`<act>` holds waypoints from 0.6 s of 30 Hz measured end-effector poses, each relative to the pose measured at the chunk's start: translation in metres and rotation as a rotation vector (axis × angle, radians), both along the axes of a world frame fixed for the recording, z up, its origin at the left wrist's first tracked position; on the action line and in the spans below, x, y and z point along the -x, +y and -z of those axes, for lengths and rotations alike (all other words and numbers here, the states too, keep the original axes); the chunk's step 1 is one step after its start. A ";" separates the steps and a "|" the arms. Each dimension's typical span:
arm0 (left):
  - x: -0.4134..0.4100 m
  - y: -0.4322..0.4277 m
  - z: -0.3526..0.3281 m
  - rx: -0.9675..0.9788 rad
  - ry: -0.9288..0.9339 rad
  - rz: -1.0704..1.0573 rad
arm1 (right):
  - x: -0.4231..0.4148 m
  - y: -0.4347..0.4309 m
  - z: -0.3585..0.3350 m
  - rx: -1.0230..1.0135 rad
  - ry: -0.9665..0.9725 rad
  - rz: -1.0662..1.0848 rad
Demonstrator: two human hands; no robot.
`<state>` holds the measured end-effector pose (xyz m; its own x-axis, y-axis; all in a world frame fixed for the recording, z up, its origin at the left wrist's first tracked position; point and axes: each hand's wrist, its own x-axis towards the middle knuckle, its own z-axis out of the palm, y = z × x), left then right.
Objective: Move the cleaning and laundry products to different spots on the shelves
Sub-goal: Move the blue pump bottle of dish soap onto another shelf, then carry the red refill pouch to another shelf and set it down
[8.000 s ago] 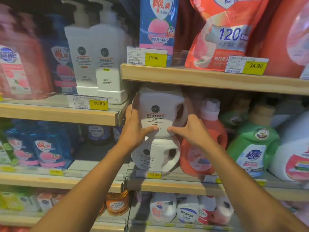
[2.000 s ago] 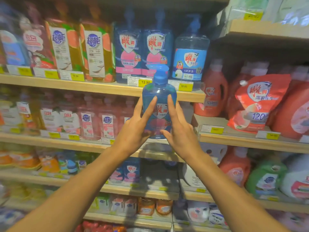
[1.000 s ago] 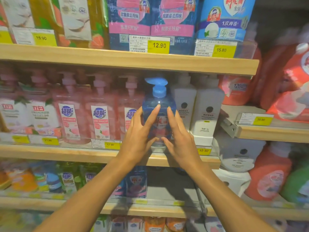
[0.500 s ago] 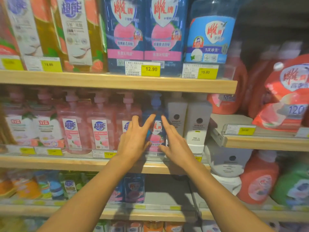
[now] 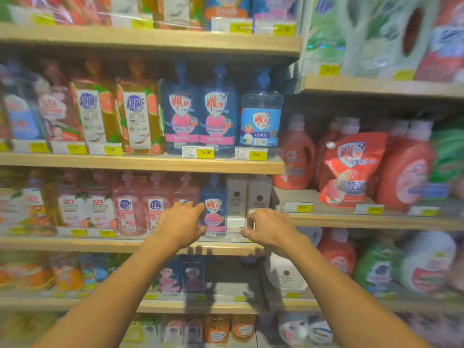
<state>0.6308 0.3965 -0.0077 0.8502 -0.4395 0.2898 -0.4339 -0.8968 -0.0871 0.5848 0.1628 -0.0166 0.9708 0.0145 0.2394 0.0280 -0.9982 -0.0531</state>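
Step in hand: judged from the pose, the release of a blue pump bottle [image 5: 213, 207] that stands upright on the middle shelf [image 5: 125, 244].
Bottle's place: between a row of pink pump bottles [image 5: 140, 204] on its left and two white bottles [image 5: 247, 199] on its right, close to both, behind the shelf's front edge.
Left hand [image 5: 179, 226]: fingers loosely spread and half curled, holding nothing; the fingertips [image 5: 200, 206] lie at the bottle's left side, and blur hides whether they touch it.
Right hand [image 5: 270, 227]: also empty and loosely open, fingers curled downward, in front of the white bottles and clear of the blue one.
Picture quality: the frame is smeared by motion, so small labels and fine contact cannot be read.
Doing it well: the person should make sure the base sits flat and fully behind the clear lip of the shelf, then draw both hands straight back, not sideways, so a sleeve or knuckle does not clip the pump heads of the neighbours.
Risk: the bottle is tall and narrow, so a sideways brush could tip it into the pink row.
Finish: turning the label to face forward would leave the spot tidy.
Next: another product, perhaps from the red detergent jugs [image 5: 296, 156] to the right.
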 end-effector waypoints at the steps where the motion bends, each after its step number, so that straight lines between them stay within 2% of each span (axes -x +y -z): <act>1: 0.012 0.002 -0.008 -0.004 0.009 0.009 | 0.015 -0.002 -0.008 0.007 0.009 0.010; 10: 0.123 0.000 -0.049 -0.039 0.074 0.084 | 0.159 -0.017 -0.048 0.032 -0.008 0.058; 13: 0.158 -0.011 -0.050 -0.045 0.119 0.144 | 0.206 -0.019 -0.053 0.047 -0.055 0.071; 18: 0.202 -0.030 -0.051 -0.077 0.150 0.181 | 0.263 -0.028 -0.059 0.006 -0.022 0.125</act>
